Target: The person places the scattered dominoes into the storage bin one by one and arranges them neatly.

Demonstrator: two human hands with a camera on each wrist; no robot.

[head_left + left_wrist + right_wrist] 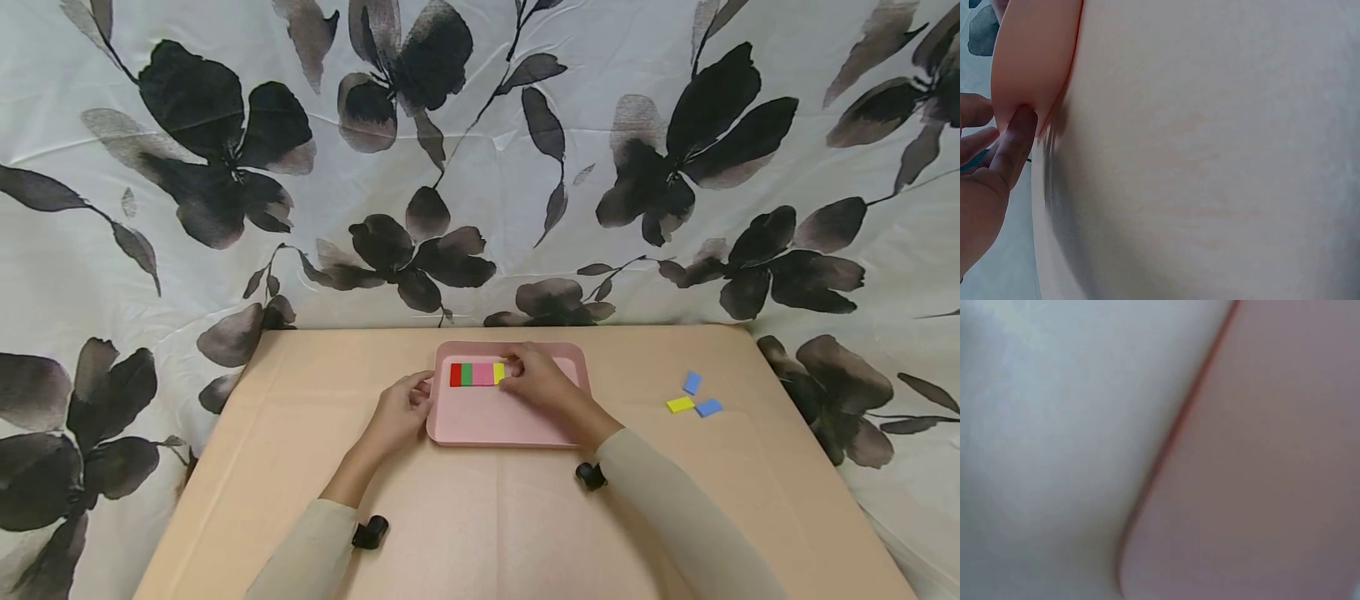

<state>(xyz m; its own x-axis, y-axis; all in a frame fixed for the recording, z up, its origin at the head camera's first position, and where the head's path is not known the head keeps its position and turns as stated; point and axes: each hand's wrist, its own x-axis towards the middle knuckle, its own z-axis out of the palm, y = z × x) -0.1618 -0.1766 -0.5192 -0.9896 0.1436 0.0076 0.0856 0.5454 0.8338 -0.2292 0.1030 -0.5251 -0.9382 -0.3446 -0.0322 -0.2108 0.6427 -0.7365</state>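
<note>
A shallow pink tray (pixel 487 425) lies on the table near its far edge. Inside it, a row runs left to right: a red tile (pixel 455 375), a green tile (pixel 467 375), a wider pink stretch (pixel 482 375) and a yellow tile (pixel 498 373). My right hand (pixel 551 392) reaches over the tray's right side and pinches the yellow tile at the row's right end; its fingertips partly cover that tile. My left hand (pixel 401 408) holds the tray's left edge, and in the left wrist view a finger (pixel 1019 140) presses against the tray's end.
Right of the tray, two blue tiles (pixel 692 382) and a yellow tile (pixel 680 404) lie loose on the tan tabletop (pixel 465 517). Behind the table hangs a white cloth (pixel 495 167) with dark flowers. The right wrist view shows just the tray's edge (pixel 1172 434) and the tabletop.
</note>
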